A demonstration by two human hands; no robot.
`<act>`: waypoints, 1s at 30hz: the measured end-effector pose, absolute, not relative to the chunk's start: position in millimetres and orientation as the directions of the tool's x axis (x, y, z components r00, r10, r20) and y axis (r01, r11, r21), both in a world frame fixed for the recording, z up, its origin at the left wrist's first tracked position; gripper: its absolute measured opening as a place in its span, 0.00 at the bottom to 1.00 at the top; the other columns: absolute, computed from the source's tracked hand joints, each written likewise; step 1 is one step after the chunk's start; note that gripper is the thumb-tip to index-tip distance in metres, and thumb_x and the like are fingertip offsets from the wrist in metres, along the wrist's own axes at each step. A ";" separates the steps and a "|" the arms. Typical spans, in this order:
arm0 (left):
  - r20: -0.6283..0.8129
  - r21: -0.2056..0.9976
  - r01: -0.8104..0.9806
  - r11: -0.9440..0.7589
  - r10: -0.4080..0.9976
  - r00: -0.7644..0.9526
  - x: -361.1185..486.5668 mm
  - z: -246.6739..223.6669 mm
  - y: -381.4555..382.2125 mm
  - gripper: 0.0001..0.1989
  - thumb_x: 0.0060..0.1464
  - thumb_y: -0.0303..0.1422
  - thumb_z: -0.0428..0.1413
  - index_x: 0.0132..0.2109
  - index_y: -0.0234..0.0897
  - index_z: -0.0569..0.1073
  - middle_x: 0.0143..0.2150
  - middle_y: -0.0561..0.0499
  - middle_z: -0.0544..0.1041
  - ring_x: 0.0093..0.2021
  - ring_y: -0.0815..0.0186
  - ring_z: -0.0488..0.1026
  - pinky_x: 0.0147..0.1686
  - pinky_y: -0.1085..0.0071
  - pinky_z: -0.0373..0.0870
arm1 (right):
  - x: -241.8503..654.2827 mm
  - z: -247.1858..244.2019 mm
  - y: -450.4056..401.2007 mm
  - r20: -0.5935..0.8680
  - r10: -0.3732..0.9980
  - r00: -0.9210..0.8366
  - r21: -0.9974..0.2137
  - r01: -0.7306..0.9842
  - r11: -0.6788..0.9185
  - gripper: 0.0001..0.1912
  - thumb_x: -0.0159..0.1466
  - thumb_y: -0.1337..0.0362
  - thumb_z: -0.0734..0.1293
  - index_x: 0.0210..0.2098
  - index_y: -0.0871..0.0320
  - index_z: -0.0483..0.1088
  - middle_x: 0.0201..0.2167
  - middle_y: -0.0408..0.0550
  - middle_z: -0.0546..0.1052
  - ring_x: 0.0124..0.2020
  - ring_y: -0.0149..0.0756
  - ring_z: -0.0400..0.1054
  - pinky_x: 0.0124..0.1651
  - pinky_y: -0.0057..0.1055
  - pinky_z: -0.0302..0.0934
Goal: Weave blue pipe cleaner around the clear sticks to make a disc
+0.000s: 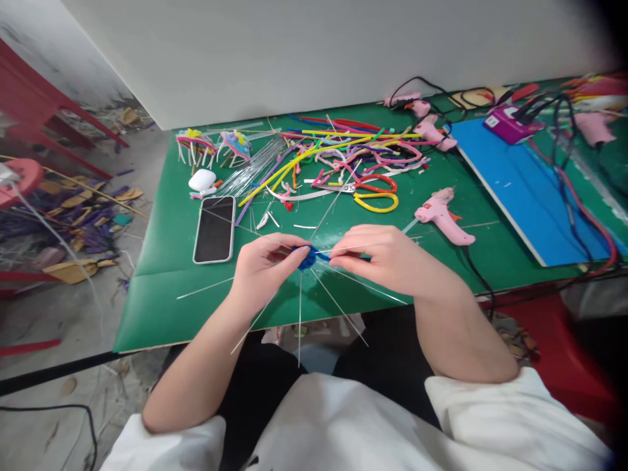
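Both hands near frame centre, level with each other, fingertips facing across a narrow gap. Left forearm [191, 373] rises from lower left, slanting inward; left wrist [238, 311] roughly in line with it. Left hand [269, 265]: thumb [292, 263] extended toward frame centre, index finger arched above it, tips pinched close. Right forearm [464, 327] slants up and inward from lower right; right wrist [424, 271] bent, turning the hand leftward. Right hand [375, 255]: back upward, thumb and index finger pinched, tips pointing left.

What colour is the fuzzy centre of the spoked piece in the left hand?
The fuzzy centre is deep blue; the head view shows it.
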State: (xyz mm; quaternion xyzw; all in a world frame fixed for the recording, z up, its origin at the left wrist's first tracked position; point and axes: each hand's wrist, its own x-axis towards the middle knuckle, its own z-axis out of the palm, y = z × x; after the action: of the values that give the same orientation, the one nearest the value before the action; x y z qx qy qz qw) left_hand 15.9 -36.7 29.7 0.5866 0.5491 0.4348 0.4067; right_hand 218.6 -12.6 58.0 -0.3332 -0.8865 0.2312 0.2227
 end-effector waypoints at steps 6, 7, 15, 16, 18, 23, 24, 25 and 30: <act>0.118 0.910 0.406 -0.090 0.992 -0.043 15.4 28.3 -36.8 0.07 0.49 0.35 0.59 0.34 0.37 0.78 0.31 0.51 0.79 0.28 0.70 0.74 0.29 0.76 0.73 | 221.4 64.2 -17.4 0.122 0.781 -0.612 -0.616 0.571 0.544 0.08 0.62 0.63 0.64 0.31 0.57 0.74 0.28 0.42 0.77 0.30 0.28 0.68 0.33 0.26 0.59; 0.127 0.900 0.426 -0.092 0.991 -0.053 15.7 28.4 -37.1 0.07 0.49 0.35 0.59 0.34 0.37 0.78 0.32 0.51 0.79 0.28 0.70 0.74 0.30 0.76 0.73 | 221.0 64.6 -19.5 0.114 0.803 -0.584 -0.602 0.603 0.524 0.07 0.61 0.63 0.64 0.30 0.56 0.74 0.27 0.41 0.76 0.29 0.29 0.68 0.32 0.26 0.58; 0.271 0.746 0.636 -0.198 0.962 -0.018 16.8 24.1 -37.5 0.07 0.53 0.33 0.55 0.36 0.38 0.78 0.34 0.53 0.79 0.28 0.72 0.73 0.32 0.76 0.71 | 196.0 54.7 -49.6 0.333 0.762 -0.555 -0.104 0.781 0.615 0.09 0.61 0.69 0.63 0.26 0.58 0.73 0.22 0.44 0.73 0.27 0.34 0.65 0.27 0.31 0.53; 0.290 0.720 0.658 -0.222 0.957 0.006 17.1 23.0 -37.6 0.07 0.54 0.33 0.55 0.36 0.38 0.77 0.34 0.53 0.79 0.28 0.72 0.73 0.32 0.76 0.70 | 192.7 53.5 -51.3 0.348 0.737 -0.579 -0.068 0.768 0.636 0.09 0.60 0.70 0.63 0.25 0.58 0.72 0.22 0.43 0.72 0.26 0.34 0.64 0.26 0.32 0.52; 0.318 0.670 0.691 -0.271 0.946 0.062 18.3 21.0 -38.2 0.07 0.54 0.32 0.54 0.36 0.38 0.77 0.33 0.53 0.79 0.28 0.71 0.73 0.33 0.76 0.70 | 188.7 52.0 -51.4 0.392 0.685 -0.614 -0.040 0.733 0.679 0.09 0.60 0.72 0.63 0.26 0.58 0.72 0.22 0.43 0.72 0.26 0.33 0.64 0.25 0.32 0.52; 0.315 0.657 0.668 -0.348 0.933 0.176 20.5 19.4 -39.9 0.07 0.55 0.32 0.54 0.36 0.39 0.77 0.32 0.52 0.78 0.30 0.70 0.73 0.32 0.76 0.69 | 195.7 54.4 -40.3 0.483 0.681 -0.550 -0.085 0.745 0.662 0.11 0.63 0.68 0.61 0.28 0.59 0.74 0.26 0.46 0.76 0.31 0.34 0.67 0.29 0.31 0.55; 0.299 0.673 0.653 -0.346 0.936 0.188 19.8 19.8 -39.6 0.07 0.55 0.32 0.54 0.36 0.39 0.77 0.32 0.52 0.78 0.30 0.70 0.73 0.32 0.76 0.69 | 199.4 55.6 -37.9 0.478 0.701 -0.529 -0.103 0.759 0.643 0.12 0.64 0.67 0.61 0.28 0.59 0.74 0.27 0.46 0.76 0.31 0.34 0.68 0.31 0.31 0.56; 0.280 0.689 0.637 -0.345 0.938 0.206 18.6 20.5 -39.1 0.07 0.55 0.32 0.54 0.36 0.38 0.77 0.32 0.52 0.78 0.30 0.70 0.73 0.32 0.76 0.69 | 203.6 57.1 -35.6 0.463 0.726 -0.509 -0.128 0.772 0.623 0.12 0.64 0.66 0.61 0.28 0.59 0.74 0.27 0.46 0.77 0.32 0.34 0.68 0.32 0.31 0.57; 0.137 0.771 0.516 -0.374 0.888 0.439 10.7 29.4 -35.4 0.07 0.55 0.31 0.54 0.37 0.38 0.77 0.34 0.51 0.78 0.34 0.69 0.74 0.32 0.77 0.70 | 224.6 63.0 -22.6 0.146 0.861 -0.487 -0.405 0.765 0.501 0.10 0.62 0.62 0.64 0.28 0.56 0.74 0.28 0.42 0.77 0.34 0.33 0.69 0.36 0.30 0.58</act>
State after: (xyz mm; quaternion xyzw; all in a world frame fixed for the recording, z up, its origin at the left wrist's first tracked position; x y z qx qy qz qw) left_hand 10.7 -35.4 29.4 0.7802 0.4497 0.2797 0.3328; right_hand 224.6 -22.6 63.0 -0.4781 -0.8501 0.1445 0.1669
